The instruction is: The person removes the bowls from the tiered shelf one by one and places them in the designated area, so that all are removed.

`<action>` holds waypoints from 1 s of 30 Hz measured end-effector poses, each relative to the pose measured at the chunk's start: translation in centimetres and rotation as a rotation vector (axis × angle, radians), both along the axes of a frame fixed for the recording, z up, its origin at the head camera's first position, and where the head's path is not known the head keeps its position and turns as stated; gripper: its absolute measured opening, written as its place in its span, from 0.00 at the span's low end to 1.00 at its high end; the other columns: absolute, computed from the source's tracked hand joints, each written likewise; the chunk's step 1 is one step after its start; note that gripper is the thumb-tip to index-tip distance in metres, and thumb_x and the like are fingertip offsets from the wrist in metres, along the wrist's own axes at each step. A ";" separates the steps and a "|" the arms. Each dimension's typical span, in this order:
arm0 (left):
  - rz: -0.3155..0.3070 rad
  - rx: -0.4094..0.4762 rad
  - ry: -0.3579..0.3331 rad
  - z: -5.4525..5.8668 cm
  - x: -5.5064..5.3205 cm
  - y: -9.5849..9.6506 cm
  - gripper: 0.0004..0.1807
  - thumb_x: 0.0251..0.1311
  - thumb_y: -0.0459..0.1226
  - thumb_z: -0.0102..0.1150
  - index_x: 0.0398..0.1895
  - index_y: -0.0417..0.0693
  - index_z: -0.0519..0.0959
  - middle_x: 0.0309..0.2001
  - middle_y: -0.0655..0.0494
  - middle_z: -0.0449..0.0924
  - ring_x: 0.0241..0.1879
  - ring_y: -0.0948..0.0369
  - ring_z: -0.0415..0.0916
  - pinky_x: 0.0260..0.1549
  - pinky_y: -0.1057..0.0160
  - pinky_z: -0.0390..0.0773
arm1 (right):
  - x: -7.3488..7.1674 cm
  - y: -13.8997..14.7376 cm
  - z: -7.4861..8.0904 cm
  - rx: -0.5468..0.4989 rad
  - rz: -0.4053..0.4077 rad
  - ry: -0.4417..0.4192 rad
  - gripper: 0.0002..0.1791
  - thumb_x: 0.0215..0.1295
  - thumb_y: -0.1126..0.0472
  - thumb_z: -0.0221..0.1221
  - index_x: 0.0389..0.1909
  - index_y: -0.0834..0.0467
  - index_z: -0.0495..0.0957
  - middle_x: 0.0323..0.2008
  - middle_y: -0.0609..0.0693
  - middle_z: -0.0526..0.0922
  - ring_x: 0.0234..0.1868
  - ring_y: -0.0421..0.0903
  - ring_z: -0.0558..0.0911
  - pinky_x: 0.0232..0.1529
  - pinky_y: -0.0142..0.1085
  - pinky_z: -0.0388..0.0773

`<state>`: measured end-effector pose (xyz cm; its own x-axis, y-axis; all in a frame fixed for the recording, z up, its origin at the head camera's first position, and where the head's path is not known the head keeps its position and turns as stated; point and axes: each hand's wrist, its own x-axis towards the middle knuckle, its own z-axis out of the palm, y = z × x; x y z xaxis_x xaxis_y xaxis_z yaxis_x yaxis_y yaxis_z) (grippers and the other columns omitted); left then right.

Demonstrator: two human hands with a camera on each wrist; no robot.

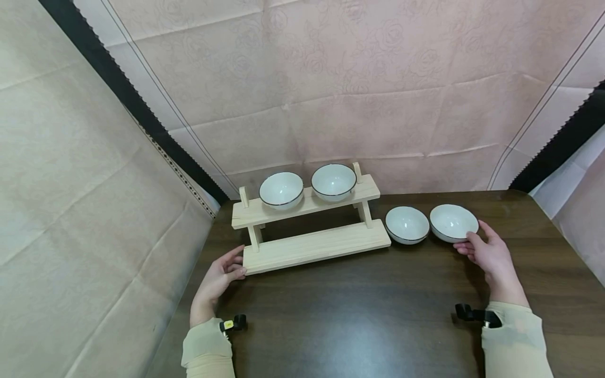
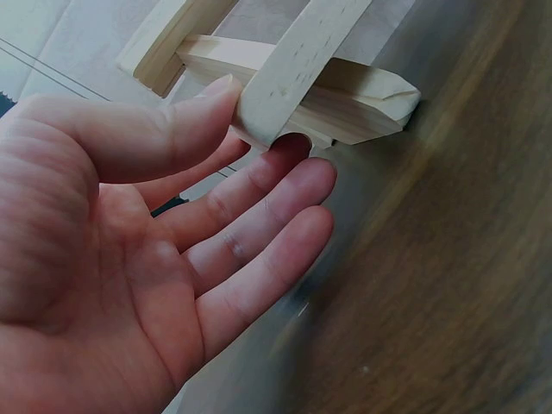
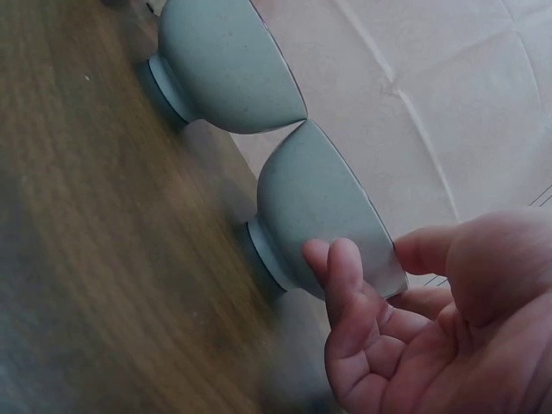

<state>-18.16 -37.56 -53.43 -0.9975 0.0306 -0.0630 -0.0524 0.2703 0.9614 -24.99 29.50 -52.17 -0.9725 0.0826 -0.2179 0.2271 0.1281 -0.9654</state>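
A two-tier wooden rack (image 1: pixel 316 245) stands on the table, angled. My left hand (image 1: pixel 217 278) pinches the left end of its lower board between thumb and fingers; the left wrist view shows the board end (image 2: pixel 297 73) there. On the upper board sit two white bowls with dark rims, a left one (image 1: pixel 282 188) and a right one (image 1: pixel 333 180). Right of the rack, another white bowl (image 1: pixel 406 223) stands upright beside the rightmost bowl (image 1: pixel 451 220). My right hand (image 1: pixel 491 257) grips the rightmost bowl by its right side, thumb at the rim.
The dark wooden table (image 1: pixel 354 315) extends in front of the rack and bowls. A pale cloth wall (image 1: pixel 354 105) rises behind the table's back edge, and another cloth panel (image 1: pixel 94 210) stands along the left. The lower board carries no bowls.
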 end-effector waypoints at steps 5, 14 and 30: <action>0.001 0.000 -0.005 0.0 0.0 0.0 0.38 0.68 0.21 0.63 0.81 0.34 0.63 0.57 0.29 0.76 0.45 0.61 0.83 0.43 0.63 0.87 | 0.0 0.0 -0.1 0.006 0.003 -0.004 0.42 0.87 0.52 0.44 0.87 0.58 0.30 0.30 0.41 0.90 0.30 0.34 0.87 0.31 0.29 0.79; 0.003 -0.007 -0.007 0.3 0.1 0.1 0.38 0.69 0.22 0.63 0.81 0.35 0.63 0.58 0.29 0.76 0.46 0.60 0.83 0.44 0.62 0.87 | -0.1 0.0 -0.2 0.009 0.012 0.001 0.42 0.88 0.52 0.45 0.87 0.58 0.31 0.30 0.41 0.90 0.31 0.35 0.88 0.31 0.29 0.79; 0.001 -0.013 -0.011 0.3 0.1 0.0 0.38 0.70 0.23 0.64 0.81 0.36 0.63 0.59 0.29 0.76 0.47 0.58 0.83 0.45 0.62 0.87 | -0.1 0.3 -0.2 -0.008 0.021 -0.016 0.43 0.87 0.50 0.48 0.88 0.54 0.32 0.31 0.42 0.91 0.32 0.37 0.88 0.32 0.30 0.80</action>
<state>-18.01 -37.57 -53.14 -0.9968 0.0283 -0.0748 -0.0638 0.2825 0.9572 -25.09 29.79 -52.39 -0.9703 0.0602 -0.2342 0.2401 0.1249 -0.9627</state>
